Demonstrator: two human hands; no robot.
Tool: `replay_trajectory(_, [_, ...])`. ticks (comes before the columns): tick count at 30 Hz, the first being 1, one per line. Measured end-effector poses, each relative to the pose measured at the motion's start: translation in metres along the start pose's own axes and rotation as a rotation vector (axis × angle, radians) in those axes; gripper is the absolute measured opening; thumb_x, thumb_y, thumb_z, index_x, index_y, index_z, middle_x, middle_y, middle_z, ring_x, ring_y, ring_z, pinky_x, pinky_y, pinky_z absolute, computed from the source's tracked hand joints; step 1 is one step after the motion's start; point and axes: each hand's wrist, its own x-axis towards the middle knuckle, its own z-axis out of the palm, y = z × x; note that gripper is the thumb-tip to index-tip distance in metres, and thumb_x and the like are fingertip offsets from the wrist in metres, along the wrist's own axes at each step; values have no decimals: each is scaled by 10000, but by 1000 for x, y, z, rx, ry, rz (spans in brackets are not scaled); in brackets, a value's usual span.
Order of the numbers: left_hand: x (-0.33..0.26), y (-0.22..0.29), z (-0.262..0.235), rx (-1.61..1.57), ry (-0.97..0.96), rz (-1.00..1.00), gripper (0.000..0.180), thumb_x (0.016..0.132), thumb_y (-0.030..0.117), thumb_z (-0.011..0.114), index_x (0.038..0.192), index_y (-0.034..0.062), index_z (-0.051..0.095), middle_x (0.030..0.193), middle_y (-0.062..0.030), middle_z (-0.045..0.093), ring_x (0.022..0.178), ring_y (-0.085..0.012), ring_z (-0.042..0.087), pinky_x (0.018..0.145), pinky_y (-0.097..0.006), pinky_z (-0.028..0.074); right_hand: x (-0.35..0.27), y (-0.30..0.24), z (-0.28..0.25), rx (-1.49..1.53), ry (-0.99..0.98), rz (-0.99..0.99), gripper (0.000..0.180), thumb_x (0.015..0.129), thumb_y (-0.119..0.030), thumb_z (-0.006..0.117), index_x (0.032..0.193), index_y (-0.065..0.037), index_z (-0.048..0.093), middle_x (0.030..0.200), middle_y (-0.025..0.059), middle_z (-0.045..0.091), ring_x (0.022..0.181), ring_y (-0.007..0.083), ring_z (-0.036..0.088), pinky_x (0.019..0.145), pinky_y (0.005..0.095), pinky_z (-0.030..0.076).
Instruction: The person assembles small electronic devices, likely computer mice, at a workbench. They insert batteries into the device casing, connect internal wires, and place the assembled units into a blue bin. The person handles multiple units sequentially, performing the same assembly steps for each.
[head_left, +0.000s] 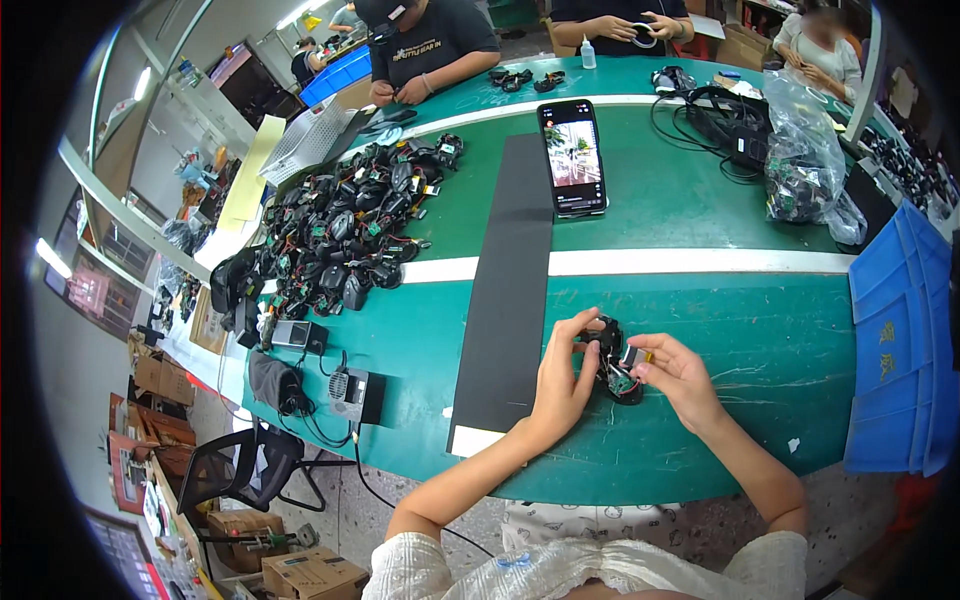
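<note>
1. Far left, past the table edge: black office chair (232, 470) and brown cardboard boxes (305, 572) on the floor.
2. Left end of the green table (760, 340): small grey box-shaped power unit (357, 392) with black cables, and a second dark box (298, 335) just above it.
3. Upper left on the table: big heap of black small electronic assemblies with green circuit boards (350, 235), all loose and unsorted; by the look of it this is the stock waiting to be worked.
4. Centre: long black rubber-like mat strip (512, 290) runs down the table; a black smartphone with lit screen (572, 157) stands propped just right of its top.
5. Left hand (562, 380): fingers curled, thumb and fingertips gripping the left side of the small black rounded electronic housing with exposed green board and red wires (612, 368).
6. That housing sits between both hands, lifted just above the table near the front edge, right of the mat.
7. Right hand (680, 375): thumb and forefinger pinched on a small silver-and-yellow component (636, 357) touching the housing's right side.
8. Judgement: one unit mid-way, component not yet clearly seated; no finished pile is visible near the person, so most of the heap seems left.
9. Right: clear plastic bag of dark parts (805, 160), stacked blue plastic bins (900, 340).
10. Top: other workers' hands busy at the far side.
</note>
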Motion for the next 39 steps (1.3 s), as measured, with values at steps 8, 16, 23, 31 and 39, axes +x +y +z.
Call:
replay_trajectory(8, [-4,1,-8,42,-206,-84,278,780,-61,564,1044,7,515,934,-107,551,916,-197,555,728,-283,471,1,8,-7,-43,17,34,247,862,-33,506,1101,12,458,999,77,555,897,97,547,730,215,430])
replay_trajectory(16, [-5,8,-7,101,-107,111,190,736,-83,583,891,17,536,974,-122,536,1039,-296,510,899,-387,405,1,15,2,-97,17,-87,217,896,-48,451,1101,-42,380,835,58,540,722,101,561,619,210,447])
replay_trajectory(23, [0,14,-3,279,-56,149,153,719,-50,592,847,16,542,1190,-184,424,1118,-330,436,916,-398,405,9,31,-3,-82,12,-190,221,915,-105,448,1123,-64,385,779,35,536,676,94,546,601,220,459])
replay_trajectory(31, [-10,15,9,179,-156,81,61,770,-42,557,809,-19,516,780,-85,515,743,-174,501,722,-280,403,7,40,-7,-20,7,-237,171,914,-145,465,1009,-6,438,735,56,544,669,105,550,576,226,456])
replay_trajectory(39, [-6,22,12,146,-166,17,111,781,-37,557,893,-32,550,813,-83,532,766,-158,510,737,-270,405,9,33,-6,71,22,-287,120,917,-135,459,975,-45,405,721,23,511,678,77,531,587,214,455])
